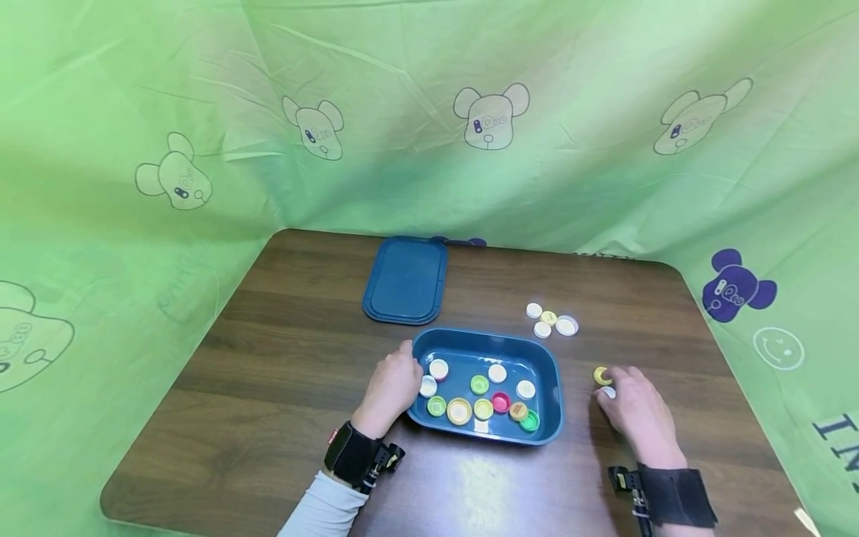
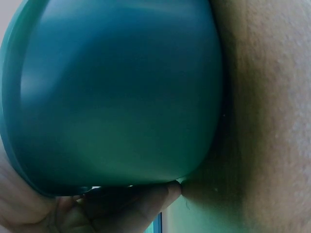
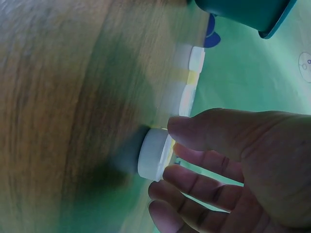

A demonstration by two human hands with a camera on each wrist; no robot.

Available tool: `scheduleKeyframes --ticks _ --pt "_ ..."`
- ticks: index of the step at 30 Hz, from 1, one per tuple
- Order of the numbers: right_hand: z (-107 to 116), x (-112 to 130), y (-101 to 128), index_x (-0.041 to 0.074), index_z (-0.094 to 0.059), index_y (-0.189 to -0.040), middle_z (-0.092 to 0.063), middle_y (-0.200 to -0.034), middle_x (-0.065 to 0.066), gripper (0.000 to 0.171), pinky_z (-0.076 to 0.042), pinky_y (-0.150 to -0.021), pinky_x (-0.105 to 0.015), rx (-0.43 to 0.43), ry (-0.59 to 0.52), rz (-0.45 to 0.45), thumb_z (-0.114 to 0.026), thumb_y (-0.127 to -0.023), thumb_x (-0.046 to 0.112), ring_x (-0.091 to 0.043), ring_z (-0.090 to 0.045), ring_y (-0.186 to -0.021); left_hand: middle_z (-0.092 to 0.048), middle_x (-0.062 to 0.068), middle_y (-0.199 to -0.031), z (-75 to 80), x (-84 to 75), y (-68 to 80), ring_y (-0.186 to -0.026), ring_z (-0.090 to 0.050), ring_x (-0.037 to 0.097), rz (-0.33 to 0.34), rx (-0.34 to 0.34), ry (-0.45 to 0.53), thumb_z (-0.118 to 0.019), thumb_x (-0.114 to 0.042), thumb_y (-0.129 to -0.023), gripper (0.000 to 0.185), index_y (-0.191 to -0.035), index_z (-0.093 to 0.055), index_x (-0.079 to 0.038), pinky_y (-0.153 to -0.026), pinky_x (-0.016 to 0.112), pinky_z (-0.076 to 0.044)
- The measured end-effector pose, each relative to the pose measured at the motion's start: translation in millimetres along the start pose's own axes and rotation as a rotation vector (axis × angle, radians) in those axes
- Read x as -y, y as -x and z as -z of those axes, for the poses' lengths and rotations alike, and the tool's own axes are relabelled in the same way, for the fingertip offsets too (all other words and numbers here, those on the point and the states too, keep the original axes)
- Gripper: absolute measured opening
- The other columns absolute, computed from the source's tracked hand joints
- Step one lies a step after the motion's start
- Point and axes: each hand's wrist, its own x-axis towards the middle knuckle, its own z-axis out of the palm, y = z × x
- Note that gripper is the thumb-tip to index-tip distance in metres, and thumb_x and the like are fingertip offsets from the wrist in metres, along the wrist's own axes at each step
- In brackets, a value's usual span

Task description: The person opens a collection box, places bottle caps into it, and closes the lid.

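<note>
My left hand (image 1: 396,380) grips the left end of a blue rectangular tray (image 1: 552,388), its fingers at the rim. In the left wrist view, the tray's curved end wall (image 2: 126,107) fills much of the picture, with fingertips (image 2: 170,191) under its side. Inside the tray lie several bottle caps in white, green, yellow, red and orange. Right of the tray, my right hand (image 1: 640,414) has thumb and fingertips round a white bottle cap (image 3: 153,153) resting on the table. A yellow bottle cap (image 1: 601,375) lies just beyond those fingers.
Behind the tray, a blue lid (image 1: 407,280) lies on the wooden table (image 1: 268,388). A loose group of white caps (image 1: 567,325) and a pale yellow cap (image 1: 549,318) sits at the back right. Green cloth (image 1: 403,179) hangs round the table's back and sides.
</note>
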Motion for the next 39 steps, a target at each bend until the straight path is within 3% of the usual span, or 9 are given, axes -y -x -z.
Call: scheduleKeyframes --ticks 17,24,30,39 --pt "-2 -1 1 -0.013 -0.059 -0.125 -0.057 -0.120 -0.034 0.043 -0.045 -0.091 -0.067 -0.004 0.011 0.006 -0.068 -0.089 0.011 -0.053 -0.055 -0.109 -0.067 0.028 -0.115 -0.2 -0.7 -0.1 -0.095 -0.070 0.039 -0.003 -0.005 0.001 -0.053 -0.012 -0.102 0.042 -0.138 -0.049 0.010 -0.080 0.051 -0.058" --pt "1 3 2 -0.011 -0.061 -0.121 -0.059 -0.117 -0.034 0.040 -0.047 -0.088 -0.065 -0.043 0.001 0.044 -0.068 -0.088 0.009 -0.051 -0.058 -0.105 -0.066 0.029 -0.117 -0.2 -0.6 0.0 -0.097 -0.070 0.039 -0.002 -0.005 0.007 -0.053 -0.012 -0.102 0.043 -0.138 -0.049 0.010 -0.082 0.052 -0.058" --pt "12 18 5 -0.009 -0.064 -0.114 -0.061 -0.107 -0.029 0.033 -0.051 -0.081 -0.060 -0.081 -0.012 0.089 -0.071 -0.087 0.010 -0.043 -0.060 -0.093 -0.067 0.029 -0.115 0.7 -0.7 -0.1 -0.095 -0.070 0.039 -0.010 -0.014 0.003 -0.053 -0.012 -0.102 0.042 -0.138 -0.049 0.010 -0.080 0.051 -0.059" --pt "23 54 16 -0.004 -0.066 -0.110 -0.063 -0.104 -0.025 0.027 -0.054 -0.076 -0.056 -0.152 -0.039 0.183 -0.072 -0.087 0.009 -0.035 -0.059 -0.085 -0.068 0.028 -0.114 -0.8 -0.8 0.6 -0.094 -0.071 0.039 -0.015 -0.019 -0.011 -0.054 -0.012 -0.102 0.041 -0.137 -0.050 0.010 -0.079 0.051 -0.059"
